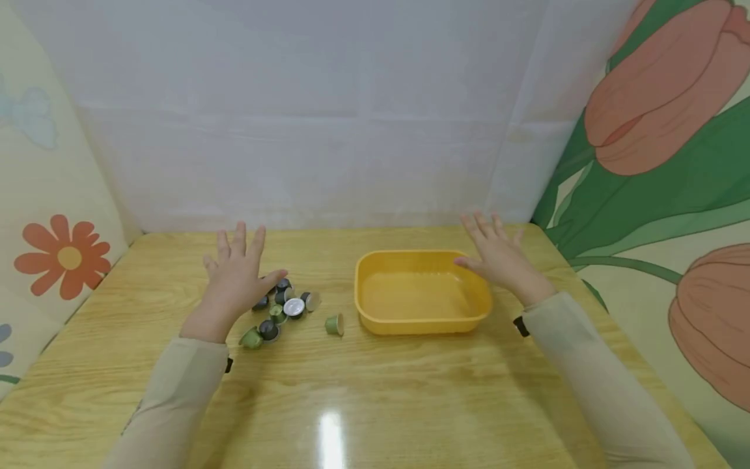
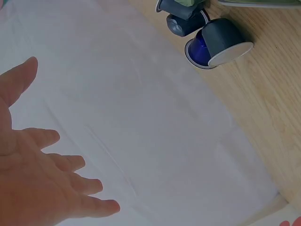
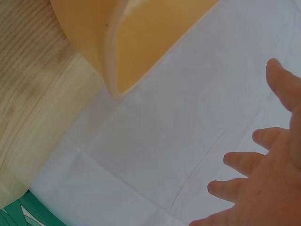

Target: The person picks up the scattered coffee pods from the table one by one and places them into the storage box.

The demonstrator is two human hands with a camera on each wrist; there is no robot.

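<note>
My left hand (image 1: 236, 281) is spread above the table, just left of a cluster of coffee capsules, and holds nothing. Dark, green and silver-lidded capsules make up the pile; a silver-lidded capsule (image 1: 294, 307) lies among them, partly hidden behind the hand at the left. One green capsule (image 1: 334, 324) lies on its side apart from the pile. In the left wrist view a dark capsule (image 2: 225, 42) leans on a blue one (image 2: 199, 51). My right hand (image 1: 498, 260), fingers spread, hovers at the right end of a yellow basin (image 1: 422, 321), also holding nothing.
The wooden table (image 1: 387, 397) ends at a white cloth backdrop (image 1: 351, 130). Flower-patterned panels (image 1: 662, 215) stand on both sides. The basin's rim rises above the tabletop between the loose green capsule and the right hand.
</note>
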